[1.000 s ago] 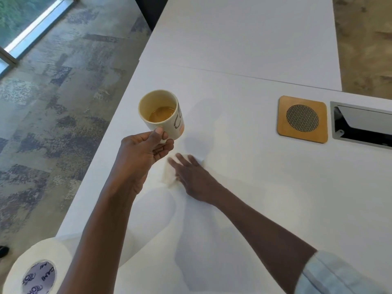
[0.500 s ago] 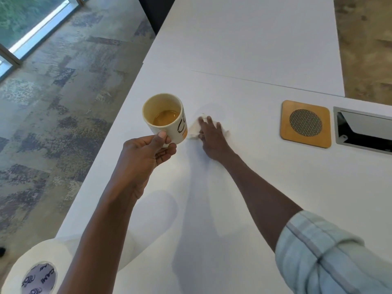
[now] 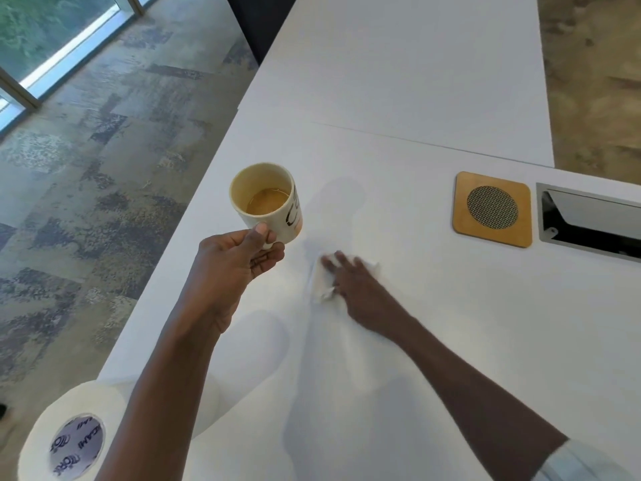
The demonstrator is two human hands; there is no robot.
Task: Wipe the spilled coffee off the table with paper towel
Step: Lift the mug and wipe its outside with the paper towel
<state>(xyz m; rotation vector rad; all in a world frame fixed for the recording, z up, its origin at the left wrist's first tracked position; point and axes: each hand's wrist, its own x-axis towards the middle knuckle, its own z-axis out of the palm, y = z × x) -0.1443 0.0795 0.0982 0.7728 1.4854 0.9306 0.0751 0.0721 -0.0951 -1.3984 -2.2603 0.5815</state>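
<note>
The right hand [image 3: 360, 289] presses a crumpled paper towel [image 3: 321, 282] flat on the white counter [image 3: 433, 324], fingers spread; the left hand [image 3: 239, 262] grips a lifted mug [image 3: 265, 201]. Best to wipe in overlapping passes, keeping the mug level.

Left hand [image 3: 239, 260] raised, fingers curled; right hand [image 3: 357, 289] pressed flat, fingers spread.

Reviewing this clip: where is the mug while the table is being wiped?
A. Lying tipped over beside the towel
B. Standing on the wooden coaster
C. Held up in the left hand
C: the left hand holds the mug upright above the table, clear of the wooden coaster.
</note>
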